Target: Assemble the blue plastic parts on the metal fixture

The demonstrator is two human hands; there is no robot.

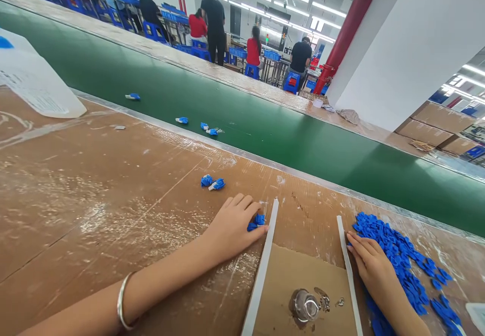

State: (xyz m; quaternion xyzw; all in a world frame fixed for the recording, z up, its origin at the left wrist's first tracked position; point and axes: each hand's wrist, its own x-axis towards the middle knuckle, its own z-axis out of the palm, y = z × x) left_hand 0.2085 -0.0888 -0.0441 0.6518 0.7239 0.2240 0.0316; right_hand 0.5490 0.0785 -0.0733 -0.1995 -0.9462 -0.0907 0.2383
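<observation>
My left hand (240, 222), a silver bangle on its wrist, curls around a blue piece (258, 221) beside the left white strip (261, 270). Its thumb tip reaches that strip. At the right white strip (349, 275), my right hand (369, 260) has its fingertips pressed together against the edge; whatever they hold is hidden. A large pile of small blue pieces (394, 245) spreads beside and beyond it. Between the strips, a brown cardboard sheet (284, 275) bears a small clear cup (306, 305) and some tiny metallic bits (325, 303). Two blue-and-white pieces (212, 182) lie beyond my left hand.
Past the table (113, 184) runs a green conveyor belt (265, 118) carrying several blue-and-white pieces (182, 121). A white plastic container (38, 78) is at the far left. Several people sit or stand in the background, near a red pipe (344, 33). Cardboard boxes (439, 124) are stacked at right.
</observation>
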